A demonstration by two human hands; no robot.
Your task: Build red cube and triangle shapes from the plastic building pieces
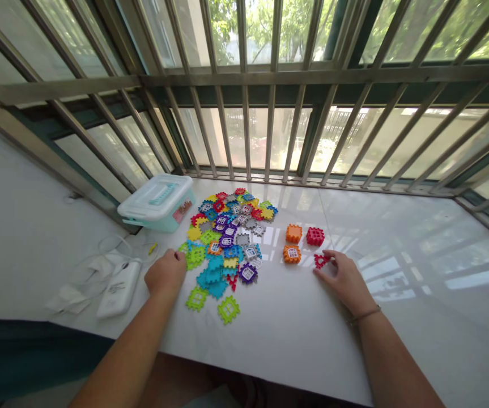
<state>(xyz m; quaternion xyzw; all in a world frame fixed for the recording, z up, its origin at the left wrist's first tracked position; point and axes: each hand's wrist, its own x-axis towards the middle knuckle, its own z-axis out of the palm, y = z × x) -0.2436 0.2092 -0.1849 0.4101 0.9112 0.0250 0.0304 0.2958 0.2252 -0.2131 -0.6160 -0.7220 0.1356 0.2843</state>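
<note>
Pinching small red openwork plastic piece [319, 261] in right hand [343, 276], nearside of red square plastic stack [315, 236]; finger-covered, can't read long axis or pointing end. Curling left hand [166, 273] beside lime-green square plastic pieces [194, 256], can't tell if gripping. Glossy white tabletop [269, 340], metal-barred windows [272, 77] behind.

L hand [165, 273] fist-like, R hand [343, 279] pincer-like

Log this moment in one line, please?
right hand: pinching red triangular piece; left hand: curled beside lime-green tiles; red stack: beside orange stacks
</note>
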